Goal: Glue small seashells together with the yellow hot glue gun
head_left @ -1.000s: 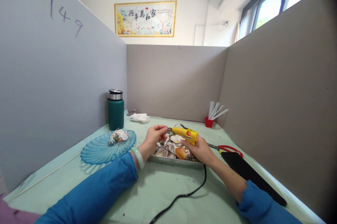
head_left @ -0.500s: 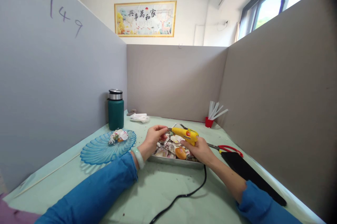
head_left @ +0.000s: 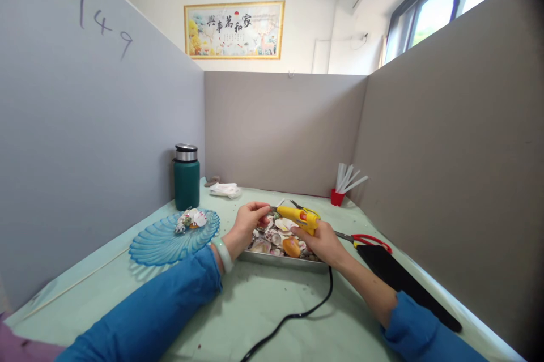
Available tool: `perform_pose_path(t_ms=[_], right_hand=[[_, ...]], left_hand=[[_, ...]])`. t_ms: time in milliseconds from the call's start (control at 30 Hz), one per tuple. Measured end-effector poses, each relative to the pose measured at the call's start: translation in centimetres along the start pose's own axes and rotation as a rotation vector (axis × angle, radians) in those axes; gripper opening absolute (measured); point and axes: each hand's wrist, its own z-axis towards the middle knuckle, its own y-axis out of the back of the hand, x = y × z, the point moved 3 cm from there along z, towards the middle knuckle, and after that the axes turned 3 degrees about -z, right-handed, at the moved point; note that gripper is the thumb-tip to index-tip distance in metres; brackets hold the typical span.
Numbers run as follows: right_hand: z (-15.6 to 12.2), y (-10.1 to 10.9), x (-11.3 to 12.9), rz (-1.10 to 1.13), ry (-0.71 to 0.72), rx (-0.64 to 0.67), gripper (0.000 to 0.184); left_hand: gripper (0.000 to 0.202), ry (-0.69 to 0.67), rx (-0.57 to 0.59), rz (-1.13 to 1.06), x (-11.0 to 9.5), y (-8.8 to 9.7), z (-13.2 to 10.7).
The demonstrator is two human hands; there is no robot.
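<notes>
In my right hand [head_left: 321, 240] is a yellow hot glue gun [head_left: 300, 217], its nozzle pointing left above a metal tray [head_left: 280, 262]. A black cord [head_left: 293, 315] trails from it toward the near edge of the table. My left hand [head_left: 249, 223] is closed in a pinch right at the nozzle tip; whatever sits between the fingertips is too small to make out. Beneath both hands, assorted seashells [head_left: 261, 246] fill the tray, an orange shell [head_left: 291, 247] among them. To the left, a blue scalloped glass plate [head_left: 157, 243] bears a small cluster of shells [head_left: 191, 219].
A green bottle [head_left: 187, 181] stands behind the plate. White plastic packaging [head_left: 226, 190] lies at the back. A red cup [head_left: 337, 197] holds several white glue sticks. Red-handled scissors [head_left: 369, 240] and a black flat object [head_left: 408, 285] lie right of the tray. Grey partitions [head_left: 284, 130] enclose the table.
</notes>
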Motion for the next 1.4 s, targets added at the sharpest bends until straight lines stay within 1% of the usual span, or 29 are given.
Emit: perform_pose_path(t_ms=[300,600,867,1067,1400], right_hand=[[-0.02,-0.01,-0.03,-0.022,-0.007,-0.020,0.039],[0.04,-0.07,-0.14,-0.026,0.003,-0.017,0.039],[-0.10,0.05,0.29,-0.048,0.055,-0.040,0.037],[0.01,-0.04,-0.02,-0.105,0.030,-0.054,0.039],[0.03,0.10,0.00,-0.139,0.013,-0.089,0.038]], left_hand=[[0.028,0.004,-0.015,0.008,-0.01,0.01,-0.02],[0.030,-0.003,-0.006,0.007,0.05,0.03,0.04],[0.029,0.013,0.006,0.011,-0.08,-0.13,-0.19],[0.030,0.001,-0.003,0.012,-0.09,-0.06,-0.10],[0.030,-0.004,-0.018,0.022,-0.11,-0.05,-0.17]])
